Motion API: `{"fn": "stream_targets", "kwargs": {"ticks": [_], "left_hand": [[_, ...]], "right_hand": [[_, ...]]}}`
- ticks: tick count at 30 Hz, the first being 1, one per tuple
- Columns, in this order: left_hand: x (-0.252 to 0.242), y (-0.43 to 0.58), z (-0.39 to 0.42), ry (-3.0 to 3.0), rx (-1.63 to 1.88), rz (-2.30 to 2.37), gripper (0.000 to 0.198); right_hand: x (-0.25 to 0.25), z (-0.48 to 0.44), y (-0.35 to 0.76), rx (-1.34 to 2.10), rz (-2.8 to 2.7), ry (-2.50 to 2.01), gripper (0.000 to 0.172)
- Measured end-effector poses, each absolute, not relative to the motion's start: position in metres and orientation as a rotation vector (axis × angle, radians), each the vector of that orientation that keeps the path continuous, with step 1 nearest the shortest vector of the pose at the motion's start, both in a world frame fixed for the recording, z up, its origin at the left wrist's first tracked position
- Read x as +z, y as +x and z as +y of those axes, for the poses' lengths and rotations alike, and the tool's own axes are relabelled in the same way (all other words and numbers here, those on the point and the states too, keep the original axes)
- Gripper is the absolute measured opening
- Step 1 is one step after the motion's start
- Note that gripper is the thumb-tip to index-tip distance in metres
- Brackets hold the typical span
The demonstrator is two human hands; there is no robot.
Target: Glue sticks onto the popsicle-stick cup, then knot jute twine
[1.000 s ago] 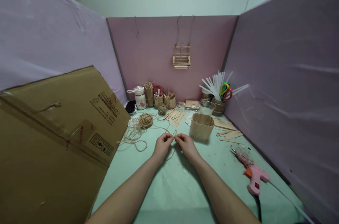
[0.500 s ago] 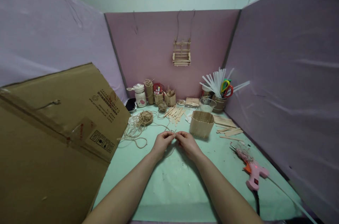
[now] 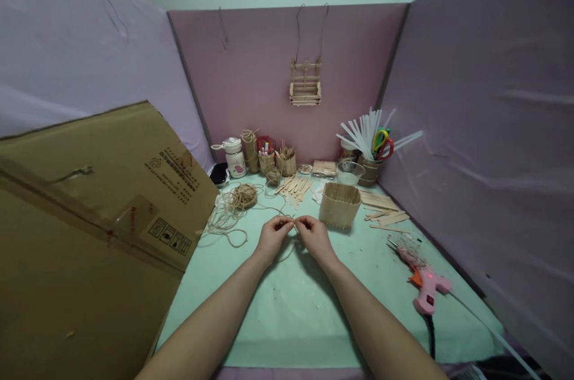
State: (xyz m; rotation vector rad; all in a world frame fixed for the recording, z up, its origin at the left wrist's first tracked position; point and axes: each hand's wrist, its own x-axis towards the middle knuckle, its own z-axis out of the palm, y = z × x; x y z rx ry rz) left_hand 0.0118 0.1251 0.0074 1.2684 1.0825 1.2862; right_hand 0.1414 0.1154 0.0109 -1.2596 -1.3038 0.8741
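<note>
My left hand and my right hand meet fingertip to fingertip over the green table. Both pinch a thin piece of jute twine between thumb and forefinger. A loop of that twine hangs below and between my hands. Loose twine trails left to a twine ball. A round holder made of wooden craft sticks stands just right of my right hand.
A large cardboard box fills the left side. A pink glue gun lies at the right with its cord. Loose craft sticks, a cup with scissors and white sticks and small jars stand along the back wall.
My hands stay together on the twine and their fingers shift slightly. The camera has tilted down a little, so everything sits higher in view.
</note>
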Motion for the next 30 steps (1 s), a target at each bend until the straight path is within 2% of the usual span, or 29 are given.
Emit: {"fn": "stream_targets", "kwargs": {"ticks": [6,19,25,30], "left_hand": [[0.006,0.011,0.126,1.424,1.332,1.101,0.017],[0.009,0.014,0.123,1.264,1.31,1.128,0.007],[0.015,0.008,0.126,0.751,0.921,0.876,0.02],[0.017,0.01,0.122,1.005,1.117,0.951,0.029]], "right_hand": [[0.009,0.116,0.144,0.859,-1.31,-1.259,0.028],[0.005,0.108,0.137,0.465,-1.594,-1.171,0.02],[0.008,0.102,0.136,0.408,-1.684,-1.069,0.019],[0.007,0.109,0.14,0.465,-1.569,-1.16,0.021]]}}
